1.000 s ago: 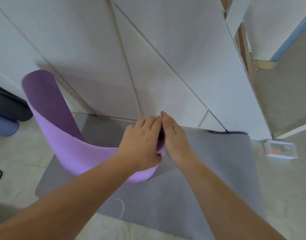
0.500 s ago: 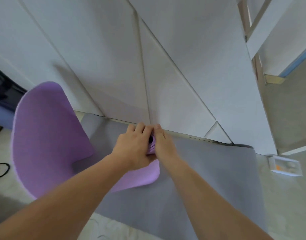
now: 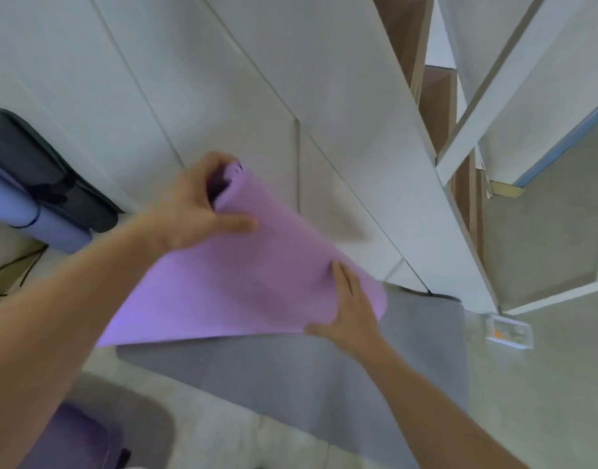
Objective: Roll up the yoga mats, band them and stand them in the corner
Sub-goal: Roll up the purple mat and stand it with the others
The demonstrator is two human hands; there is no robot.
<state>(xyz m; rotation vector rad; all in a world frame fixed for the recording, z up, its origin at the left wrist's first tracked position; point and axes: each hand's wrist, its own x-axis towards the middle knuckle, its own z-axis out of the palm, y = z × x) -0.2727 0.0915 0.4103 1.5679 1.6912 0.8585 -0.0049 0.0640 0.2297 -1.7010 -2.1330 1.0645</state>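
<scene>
A purple yoga mat (image 3: 243,286) is lifted off the floor, its upper end wound into a loose roll. My left hand (image 3: 196,211) grips that rolled top end, fingers curled over it and thumb across the front. My right hand (image 3: 351,306) lies flat with straight fingers on the mat's lower right side. Beneath it a grey yoga mat (image 3: 341,374) lies flat on the floor against the wall. A blue-lilac rolled mat (image 3: 30,218) with a dark band and a dark rolled mat (image 3: 53,177) lean at the left.
White panelled wall (image 3: 223,79) stands right behind the mats. A small white tray (image 3: 509,333) with something orange sits on the floor at right. A black cord (image 3: 6,275) loops on the floor at left. A dark purple-grey object (image 3: 87,431) lies at bottom left.
The purple mat has been raised from the grey mat. My left hand went up and left with the rolled end, while my right hand left the roll and now lies flat lower on the mat.
</scene>
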